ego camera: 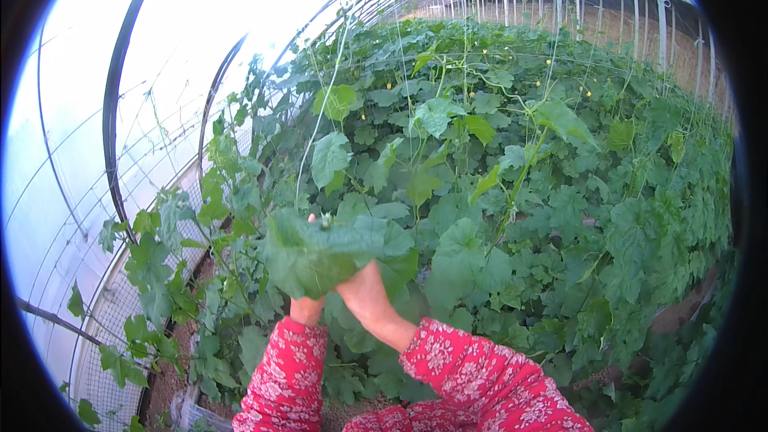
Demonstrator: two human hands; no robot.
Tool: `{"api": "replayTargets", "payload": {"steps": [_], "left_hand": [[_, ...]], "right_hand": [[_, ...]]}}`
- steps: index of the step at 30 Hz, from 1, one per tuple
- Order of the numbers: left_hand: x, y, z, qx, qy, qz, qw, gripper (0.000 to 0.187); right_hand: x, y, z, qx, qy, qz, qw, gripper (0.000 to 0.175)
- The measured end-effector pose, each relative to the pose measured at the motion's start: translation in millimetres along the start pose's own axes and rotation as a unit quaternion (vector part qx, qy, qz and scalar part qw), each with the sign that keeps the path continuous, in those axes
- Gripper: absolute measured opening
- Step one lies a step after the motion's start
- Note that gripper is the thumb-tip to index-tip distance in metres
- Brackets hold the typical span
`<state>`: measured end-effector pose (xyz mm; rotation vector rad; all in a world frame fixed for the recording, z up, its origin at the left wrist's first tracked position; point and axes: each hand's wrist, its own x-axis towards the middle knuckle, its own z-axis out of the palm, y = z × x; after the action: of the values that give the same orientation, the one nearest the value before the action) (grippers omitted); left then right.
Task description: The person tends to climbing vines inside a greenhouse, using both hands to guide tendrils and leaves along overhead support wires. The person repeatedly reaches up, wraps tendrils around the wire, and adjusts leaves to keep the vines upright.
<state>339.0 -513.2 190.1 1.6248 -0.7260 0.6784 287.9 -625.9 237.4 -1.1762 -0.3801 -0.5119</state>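
Observation:
Both of my hands reach forward into a climbing vine, close together, beneath a broad green leaf (324, 252) that hides most of their fingers. Only the wrist and the heel of my left hand (307, 310) show under the leaf. The back of my right hand (367, 295) comes in from the right, its fingers behind the leaf; one fingertip shows above the leaf's upper edge. What the fingers hold cannot be seen. A pale hanging string (318, 120) runs down to the leaf from above. Red floral sleeves cover both arms.
Dense vines with small yellow flowers (588, 94) fill the front and right. Curved dark greenhouse ribs (113, 84) and plastic sheeting (66, 150) stand at left, above wire netting (108, 336). White posts (660, 24) line the far right. Bare soil (165, 390) shows at lower left.

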Motion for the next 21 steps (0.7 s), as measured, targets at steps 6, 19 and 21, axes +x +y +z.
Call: {"api": "replayTargets", "payload": {"steps": [6, 19, 21], "left_hand": [[15, 20, 16, -0.288, -0.012, -0.053, 0.956, 0.061], [37, 46, 9, -0.044, 0.032, 0.077, 0.996, 0.016], [37, 47, 11, -0.143, 0.017, 0.041, 0.989, 0.017]], "right_hand": [[-5, -11, -25, -0.178, -0.092, -0.054, 0.978, 0.033], [57, -77, -49, -0.358, -0.079, -0.177, 0.913, 0.01], [60, -75, -40, -0.174, -0.103, -0.05, 0.978, 0.007]]}}
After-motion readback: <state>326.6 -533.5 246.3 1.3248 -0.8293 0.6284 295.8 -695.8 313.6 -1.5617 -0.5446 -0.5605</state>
